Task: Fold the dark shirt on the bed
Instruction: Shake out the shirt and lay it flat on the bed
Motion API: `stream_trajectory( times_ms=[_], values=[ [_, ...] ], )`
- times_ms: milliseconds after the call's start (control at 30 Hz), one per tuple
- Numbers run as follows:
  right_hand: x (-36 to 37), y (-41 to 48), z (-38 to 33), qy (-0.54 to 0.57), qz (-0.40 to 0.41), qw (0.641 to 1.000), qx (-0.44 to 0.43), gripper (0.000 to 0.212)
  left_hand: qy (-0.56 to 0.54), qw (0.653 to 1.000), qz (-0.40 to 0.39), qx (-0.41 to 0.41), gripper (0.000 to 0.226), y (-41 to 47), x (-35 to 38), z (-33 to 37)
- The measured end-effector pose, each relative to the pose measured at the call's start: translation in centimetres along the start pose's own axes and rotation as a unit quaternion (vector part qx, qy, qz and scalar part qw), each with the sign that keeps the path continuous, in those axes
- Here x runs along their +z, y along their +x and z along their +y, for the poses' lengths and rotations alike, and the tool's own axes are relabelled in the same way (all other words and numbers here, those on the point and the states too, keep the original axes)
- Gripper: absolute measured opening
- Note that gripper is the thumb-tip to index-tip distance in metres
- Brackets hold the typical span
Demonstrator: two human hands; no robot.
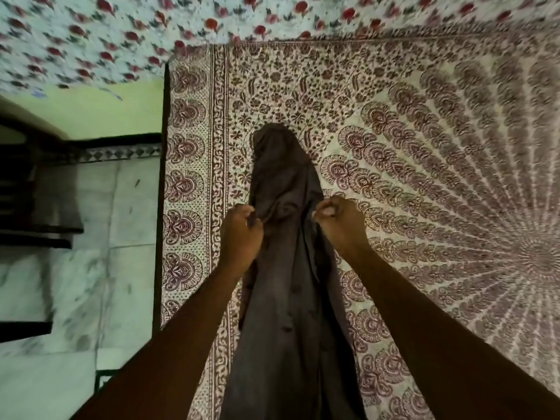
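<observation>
The dark shirt (pixel 285 268) lies in a long, narrow, bunched strip on the bed, running from the bottom of the view up toward the middle. My left hand (pixel 241 234) is closed on the shirt's left edge. My right hand (pixel 338 221) is closed on its right edge at about the same height. The cloth between my hands is gathered into folds. Beyond my hands a rounded end of the shirt rests flat on the bedcover.
The bed is covered by a maroon-and-cream patterned sheet (pixel 439 165). Its left edge (pixel 165 183) drops to a pale marble floor (pixel 91 268). A floral red-and-white cloth (pixel 121 31) lies across the far side. Dark furniture (pixel 33 189) stands at the left.
</observation>
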State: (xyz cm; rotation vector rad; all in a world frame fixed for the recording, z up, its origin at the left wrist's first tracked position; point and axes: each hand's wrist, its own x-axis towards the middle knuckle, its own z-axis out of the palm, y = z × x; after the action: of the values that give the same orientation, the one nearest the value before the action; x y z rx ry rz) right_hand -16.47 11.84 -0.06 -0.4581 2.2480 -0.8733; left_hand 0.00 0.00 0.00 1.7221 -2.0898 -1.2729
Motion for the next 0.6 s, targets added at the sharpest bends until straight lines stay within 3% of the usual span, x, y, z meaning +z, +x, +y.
stream_trajectory(
  times_ms=[67,133,233,333,400,467,533,600],
  values=[
    [1.5,2.7,0.9,-0.037,-0.005,0.999,0.025,0.014,0.012,0.999,-0.004,-0.030,0.030,2.4,1.0,-1.6],
    [3.0,5.2,2.0,-0.055,0.000,0.996,0.065,0.038,0.005,0.996,-0.029,-0.080,0.041,4.5,2.0,-2.8],
    [4.8,8.4,3.1,-0.046,-0.006,0.992,0.119,0.066,-0.086,0.987,-0.056,-0.123,0.056,7.7,4.1,-4.4],
    [5.9,8.9,2.6,-0.010,-0.031,0.994,0.104,0.057,-0.124,0.980,-0.049,-0.150,0.057,9.8,5.3,-4.3],
    [6.9,8.0,1.6,-0.027,-0.039,0.998,0.031,0.043,-0.147,0.977,-0.040,-0.150,0.051,10.6,5.5,-4.4],
    [8.3,6.2,0.7,-0.058,-0.063,0.991,-0.098,0.034,-0.176,0.972,-0.028,-0.157,0.042,11.2,5.4,-5.0],
    [9.7,4.7,0.5,-0.124,-0.113,0.967,-0.193,0.042,-0.201,0.967,-0.026,-0.157,0.039,11.7,4.8,-5.5],
    [10.7,3.9,0.5,-0.189,-0.153,0.944,-0.222,0.049,-0.199,0.968,-0.039,-0.149,0.034,12.0,4.0,-5.8]
  ],
)
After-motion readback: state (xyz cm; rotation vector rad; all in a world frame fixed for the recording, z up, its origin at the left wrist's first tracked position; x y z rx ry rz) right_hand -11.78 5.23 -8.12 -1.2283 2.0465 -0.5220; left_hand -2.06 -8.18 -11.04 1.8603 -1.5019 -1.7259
